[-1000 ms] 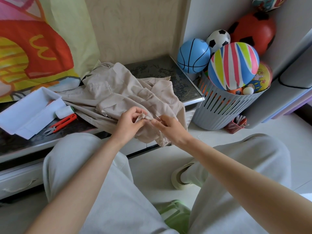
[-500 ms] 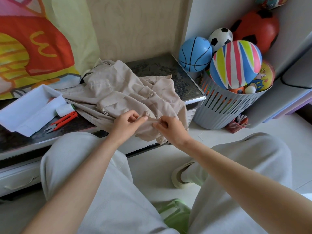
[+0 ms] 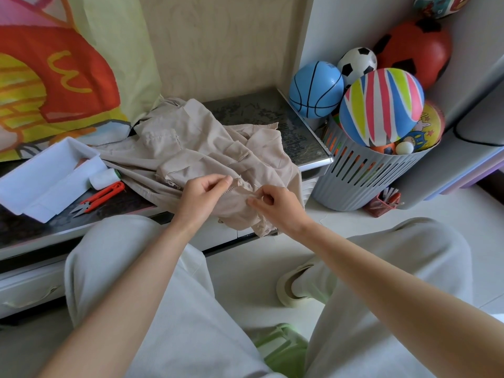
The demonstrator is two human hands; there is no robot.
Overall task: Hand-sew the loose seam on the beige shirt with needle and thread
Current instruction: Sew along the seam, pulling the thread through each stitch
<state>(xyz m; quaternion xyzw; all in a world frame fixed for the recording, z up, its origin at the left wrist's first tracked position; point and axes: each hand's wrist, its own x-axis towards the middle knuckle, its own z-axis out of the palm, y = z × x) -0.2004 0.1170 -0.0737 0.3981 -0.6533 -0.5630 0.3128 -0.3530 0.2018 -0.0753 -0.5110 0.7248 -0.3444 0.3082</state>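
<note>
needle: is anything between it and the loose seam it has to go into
Nothing visible. The right hand pinches the needle right at the frayed seam, and the left hand pinches the shirt just beside it; only bare cloth lies between the two hands.

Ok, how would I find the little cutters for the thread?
Look at the dark tabletop left of the beige shirt. In front of the white tray, beside the white spool, lie the snips: the only orange thing with pointed metal tips.
</note>
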